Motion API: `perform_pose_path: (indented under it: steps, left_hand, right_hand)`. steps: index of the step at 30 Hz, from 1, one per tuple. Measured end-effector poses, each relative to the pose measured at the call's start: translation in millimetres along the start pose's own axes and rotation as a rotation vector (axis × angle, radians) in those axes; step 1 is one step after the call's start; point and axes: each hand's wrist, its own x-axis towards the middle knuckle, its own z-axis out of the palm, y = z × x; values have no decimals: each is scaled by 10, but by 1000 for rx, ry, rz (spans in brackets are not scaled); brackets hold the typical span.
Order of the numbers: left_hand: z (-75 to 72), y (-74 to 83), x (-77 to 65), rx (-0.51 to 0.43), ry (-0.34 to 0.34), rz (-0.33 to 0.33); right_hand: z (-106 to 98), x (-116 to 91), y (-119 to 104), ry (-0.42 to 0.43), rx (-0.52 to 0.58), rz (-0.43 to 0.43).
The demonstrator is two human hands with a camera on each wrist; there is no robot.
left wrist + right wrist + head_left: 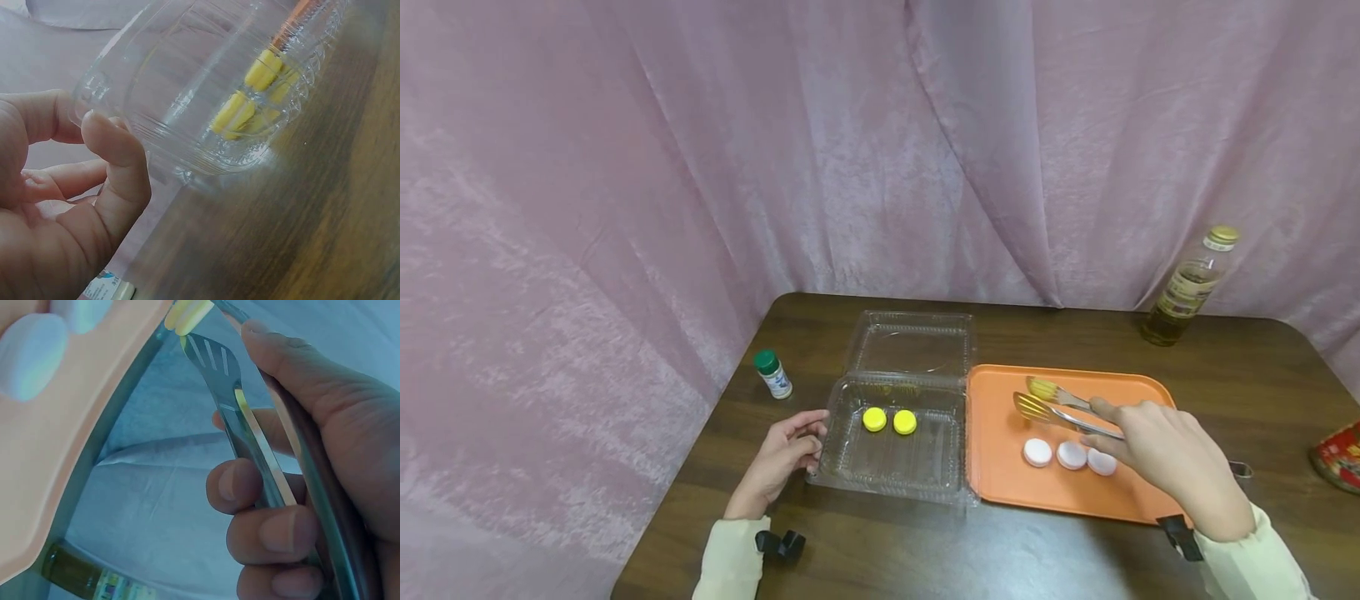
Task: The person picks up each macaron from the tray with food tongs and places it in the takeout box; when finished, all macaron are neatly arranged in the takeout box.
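My left hand [790, 454] pinches the left rim of a clear plastic clamshell box [895, 475] between thumb [115, 147] and fingers. The lid [913, 346] lies folded back, and two yellow round pieces [905, 422] sit side by side inside the base. My right hand [1165, 442] grips metal tongs [1086, 422] with slotted ends, thumb on one arm and fingers curled round the other. The tong ends are spread apart with nothing between them, over an orange tray [1000, 483]. Three white round pieces [1072, 455] lie in a row on the tray, just below the tongs.
A small green-capped shaker bottle [772, 375] stands left of the box. At the back right is an oil bottle [1187, 287] with a yellow cap. A red can [1341, 458] lies at the right edge. Pink curtains [880, 167] hang behind the wooden table.
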Motion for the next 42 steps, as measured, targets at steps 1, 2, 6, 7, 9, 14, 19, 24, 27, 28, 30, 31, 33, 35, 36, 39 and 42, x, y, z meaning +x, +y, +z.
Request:
perform_pose_path:
  steps: [1,2,6,7,9,14,19,24,27,28,30,31,33,35,36,39,42]
  left_hand:
    - [4,-2,-3,2,-2,2]
    - [8,-6,-4,-1,-5,4]
    - [11,-18,-3,-1,-16,11]
    - [7,-23,1,-4,-16,12]
    - [-1,-33,12,-3,-11,11]
    - [-12,-29,20,7,-18,10]
    - [-7,0,11,5,-30,23]
    - [7,8,2,-3,-25,22]
    - [18,5,-1,-7,-14,13]
    - [20,6,-3,-7,-9,11]
    - [23,6,-4,-11,-5,10]
    - [22,6,-4,-14,-7,11]
    - [18,4,-2,-19,-10,13]
    - [11,-3,2,-20,-17,18]
    - [6,-7,3,-17,-22,20]
    - [-6,-20,5,-7,-37,31]
    - [-16,-26,2,-4,-47,39]
  right_hand:
    - [-12,8,-14,-1,3,0]
    - [-24,16,-27,1,3,-3]
    - [-70,51,-89,15,-1,-11]
    - [-81,61,-107,24,-2,-15]
    - [-99,80,-145,43,-2,-28]
    - [-124,115,-237,70,5,-73]
    - [-120,168,-338,94,2,-110]
    - [-92,225,-448,79,-5,-109]
    - [-82,260,-510,42,8,-92]
    - [-80,272,-530,35,13,-92]
    - [-75,299,-569,34,12,-103]
    - [-73,311,-588,36,14,-113]
    - [-61,336,-623,42,6,-137]
    - [-48,361,-657,38,2,-156]
    - [-42,369,-673,28,8,-158]
    - [-19,394,-719,-1,20,-157]
    - [11,426,-760,-12,35,-171]
